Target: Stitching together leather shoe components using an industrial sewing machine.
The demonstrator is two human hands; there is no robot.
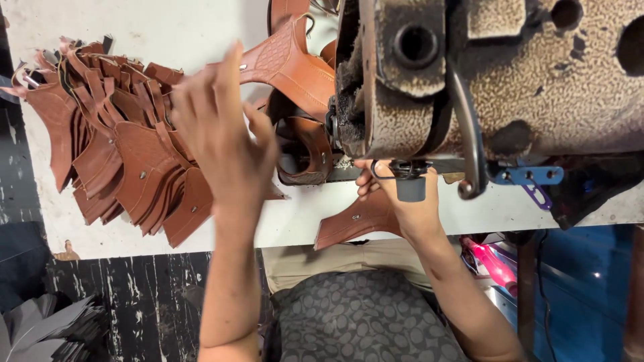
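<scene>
A stack of brown leather pieces (pixel 121 154) lay fanned at the left of the white table (pixel 168 27). The left hand (pixel 221 134) grasped an embossed brown strap (pixel 288 64). The right hand (pixel 402 201) pressed, fingers flat, on a piece (pixel 352 224) under the grimy sewing machine (pixel 510 80).

One sewing machine (pixel 483 80); one white table (pixel 168 27); one pile brown leather pieces (pixel 121 154), too many to count.

Tan-brown leather pieces (pixel 127 154) at nine o'clock on a white table (pixel 168 27); grey patterned fabric (pixel 362 322) at six; blue bracket (pixel 530 175) at three.
</scene>
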